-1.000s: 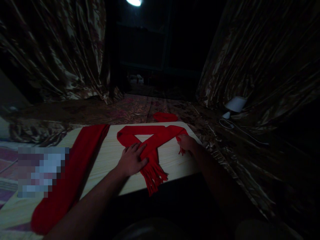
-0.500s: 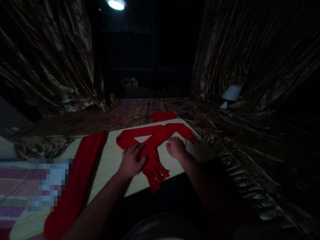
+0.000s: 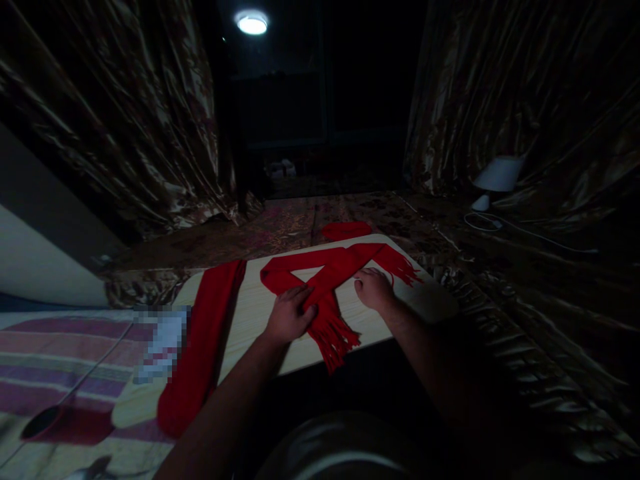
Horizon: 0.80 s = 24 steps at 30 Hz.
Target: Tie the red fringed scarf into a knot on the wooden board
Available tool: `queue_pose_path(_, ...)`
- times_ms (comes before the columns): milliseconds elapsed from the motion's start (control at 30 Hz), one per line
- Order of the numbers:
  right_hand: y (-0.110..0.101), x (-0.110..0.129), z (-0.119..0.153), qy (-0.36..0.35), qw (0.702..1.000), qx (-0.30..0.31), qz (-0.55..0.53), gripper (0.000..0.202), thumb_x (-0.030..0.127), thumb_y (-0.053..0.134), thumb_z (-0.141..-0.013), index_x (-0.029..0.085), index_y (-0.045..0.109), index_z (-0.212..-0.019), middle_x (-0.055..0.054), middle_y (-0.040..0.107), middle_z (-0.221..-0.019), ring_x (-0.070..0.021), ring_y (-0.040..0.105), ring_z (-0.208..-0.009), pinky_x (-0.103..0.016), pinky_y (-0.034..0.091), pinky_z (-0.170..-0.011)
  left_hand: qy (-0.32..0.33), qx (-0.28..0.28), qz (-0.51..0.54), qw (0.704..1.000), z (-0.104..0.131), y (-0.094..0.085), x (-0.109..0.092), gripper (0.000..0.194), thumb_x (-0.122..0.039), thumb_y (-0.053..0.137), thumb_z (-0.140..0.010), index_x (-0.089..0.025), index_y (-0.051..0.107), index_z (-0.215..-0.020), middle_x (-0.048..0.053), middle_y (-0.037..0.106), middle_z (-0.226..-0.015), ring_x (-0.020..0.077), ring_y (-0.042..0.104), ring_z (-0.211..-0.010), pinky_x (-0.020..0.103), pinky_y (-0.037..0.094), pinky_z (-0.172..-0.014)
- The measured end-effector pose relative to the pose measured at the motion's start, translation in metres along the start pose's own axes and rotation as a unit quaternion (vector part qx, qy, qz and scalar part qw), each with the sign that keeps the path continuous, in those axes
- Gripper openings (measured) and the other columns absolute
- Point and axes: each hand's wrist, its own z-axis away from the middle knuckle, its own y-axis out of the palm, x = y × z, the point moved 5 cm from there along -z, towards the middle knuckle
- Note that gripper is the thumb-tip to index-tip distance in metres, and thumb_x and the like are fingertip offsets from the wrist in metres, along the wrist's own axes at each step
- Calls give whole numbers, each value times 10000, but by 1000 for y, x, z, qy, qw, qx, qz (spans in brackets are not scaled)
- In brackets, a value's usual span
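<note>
A red scarf (image 3: 325, 285) with fringed ends lies looped and crossed over itself on a light wooden tabletop (image 3: 250, 340). My left hand (image 3: 290, 315) rests on it near the crossing, fingers laid out flat and thumb apart. Just right of the crossing, my right hand (image 3: 375, 289) lies on the tabletop beside the scarf, its fingers slightly bent and nothing visible in them. A thin red strand (image 3: 391, 279) curves past that hand. On the left part of the table is a long folded red cloth (image 3: 205, 340).
Behind the table is a red bundle (image 3: 347, 231). A white lamp (image 3: 500, 175) with a loose cord stands at the right, near patterned curtains (image 3: 450, 100). Left are a striped cover (image 3: 65, 360), a dark red cup-like object (image 3: 75, 425) and a blurred-out item (image 3: 163, 343).
The view has turned left, so everything sits farther right and more of the striped cover shows. Both hands keep about the same places by the scarf, which looks unchanged.
</note>
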Motion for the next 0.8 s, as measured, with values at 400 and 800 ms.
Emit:
queue_pose_path(400,-20,2,-61,-60,997,-27,-44,329,252,429,-988,191,725,-1118,-93,715,-1179,-201,620,-1114,-280,428,-1011,-4,7,-23,1000,0,-2,-4,517,-397,552,-909,-196,624,-1379,149,620,-1384,306,601,-1235,489,472,-1039)
queue_pose_path(800,4,21,-142,-99,956,277,18,362,126,622,-715,200,723,-1055,-26,751,-1032,-157,668,-840,-204,466,-703,-26,4,-6,1000,2,-1,-2,556,-418,584,-879,-216,615,-1396,142,605,-1407,321,593,-1234,491,456,-1030)
